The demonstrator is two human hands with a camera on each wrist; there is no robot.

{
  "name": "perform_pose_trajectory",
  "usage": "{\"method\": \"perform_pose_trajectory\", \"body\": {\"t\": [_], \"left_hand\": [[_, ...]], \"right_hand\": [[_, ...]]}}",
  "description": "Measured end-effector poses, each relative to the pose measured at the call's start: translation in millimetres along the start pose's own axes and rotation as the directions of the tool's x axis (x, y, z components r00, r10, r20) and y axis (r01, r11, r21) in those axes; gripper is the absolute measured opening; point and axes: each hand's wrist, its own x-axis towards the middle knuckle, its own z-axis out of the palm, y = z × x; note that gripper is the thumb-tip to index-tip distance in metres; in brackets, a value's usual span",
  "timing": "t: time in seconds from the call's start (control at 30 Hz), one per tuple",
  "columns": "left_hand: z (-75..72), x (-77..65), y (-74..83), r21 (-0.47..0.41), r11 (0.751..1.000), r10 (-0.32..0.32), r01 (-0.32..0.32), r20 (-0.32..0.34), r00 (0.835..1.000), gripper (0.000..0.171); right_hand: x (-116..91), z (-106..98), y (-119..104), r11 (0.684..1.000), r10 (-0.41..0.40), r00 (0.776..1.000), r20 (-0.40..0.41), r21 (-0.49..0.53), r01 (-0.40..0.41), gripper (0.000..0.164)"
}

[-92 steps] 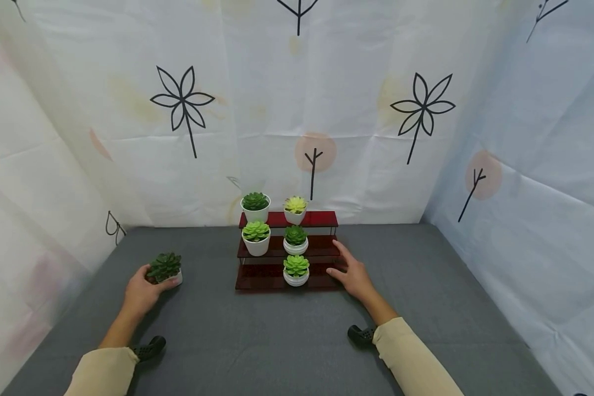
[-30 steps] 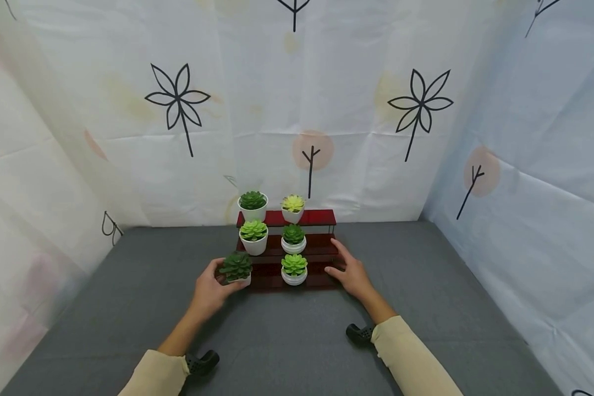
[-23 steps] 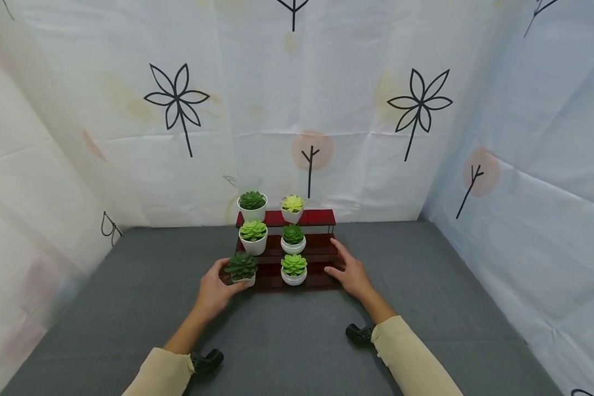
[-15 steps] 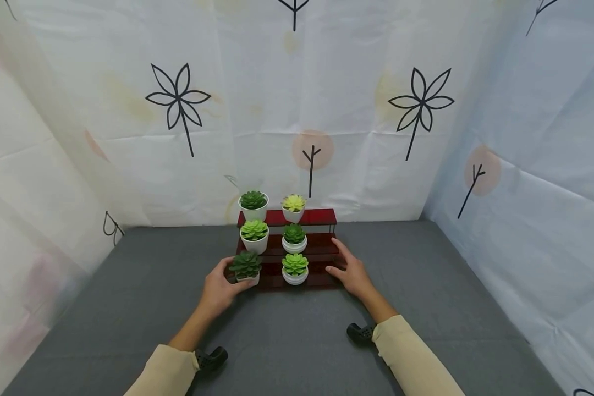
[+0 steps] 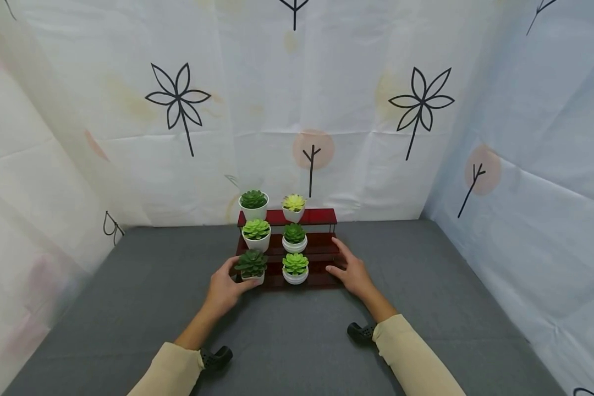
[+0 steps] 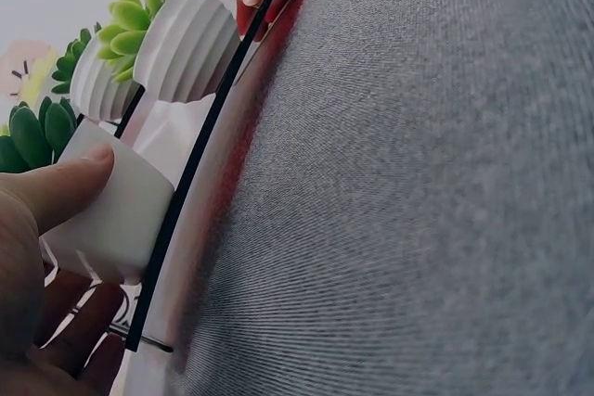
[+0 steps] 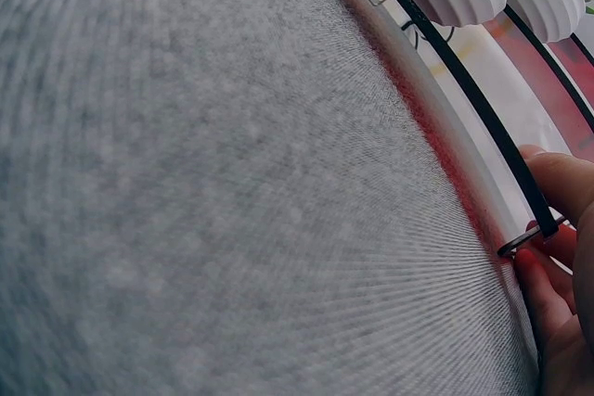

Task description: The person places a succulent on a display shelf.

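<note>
My left hand (image 5: pixel 223 289) holds a potted succulent (image 5: pixel 251 264) with dark green leaves at the left end of the bottom tier of a dark red three-tier display stand (image 5: pixel 322 242). In the left wrist view, the thumb lies across the smooth white pot (image 6: pixel 125 215), whose base meets the shelf; other fingers are below. At the stand's opposite end, my right hand (image 5: pixel 355 278) grips the side. The right wrist view shows its thumb (image 7: pixel 559 178) over the shelf edge and fingers beneath, beside a wire leg (image 7: pixel 522 243).
A bright green succulent (image 5: pixel 295 265) in a ribbed pot shares the bottom tier. Two potted succulents stand on the middle tier, including a light green one (image 5: pixel 256 231), and two more on top. Grey cloth (image 5: pixel 297 341) covers the table; patterned white fabric (image 5: pixel 297 99) hangs behind.
My left hand has carried the dark green succulent rightward from the table's left side onto the stand's bottom tier, then slightly further right. My right hand has stayed at the stand's right end.
</note>
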Motion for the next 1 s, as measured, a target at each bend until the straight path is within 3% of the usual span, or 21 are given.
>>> {"method": "perform_pose_trajectory", "body": {"t": [0.43, 0.83, 1.0], "left_hand": [[-0.7, 0.8, 1.2, 0.023, 1.0, 0.017, -0.019, 0.049, 0.999, 0.082], [0.1, -4.0, -0.7, 0.012, 0.999, 0.052, -0.052, 0.025, 0.998, 0.081], [-2.4, -6.6, -4.1, 0.01, 0.996, 0.093, -0.093, 0.017, 0.996, 0.08]], "right_hand": [[-1.7, 1.4, 1.7, 0.999, -0.033, 0.999, -0.02, -0.007, 0.033, 0.078], [-0.3, 3.6, -1.2, 1.0, 0.002, 1.0, 0.009, -0.011, -0.002, 0.078], [-0.2, 2.1, -1.7, 1.0, 0.006, 1.0, 0.025, 0.015, -0.006, 0.079]]}}
